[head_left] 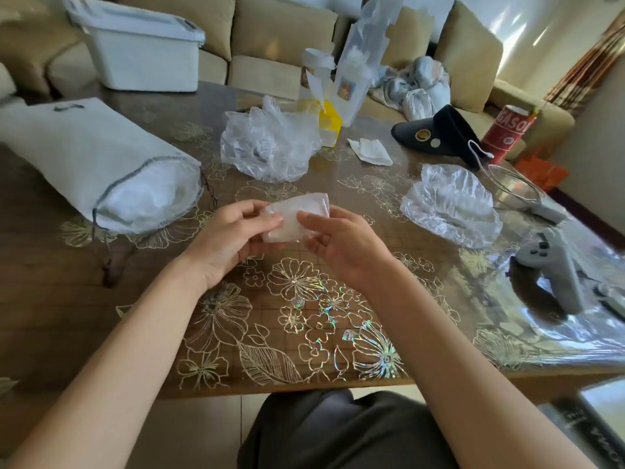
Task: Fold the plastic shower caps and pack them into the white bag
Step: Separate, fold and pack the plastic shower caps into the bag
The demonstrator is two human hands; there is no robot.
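A small folded clear plastic shower cap [297, 214] hangs just above the table's middle, held between both hands. My left hand [226, 238] pinches its left side with thumb and fingers. My right hand [338, 245] grips its right side. The white drawstring bag [84, 154] lies on its side at the left, its mouth facing me with folded caps visible inside. A crumpled pile of clear caps [267, 143] sits behind my hands. One spread-out cap [449, 204] lies at the right.
A grey controller [554, 265] and cable lie at the right edge. A black visor [443, 133], red can [507, 130], yellow box [329, 125], tissue [370, 150] and tall plastic packet stand further back. A white storage bin [135, 45] sits at the far left.
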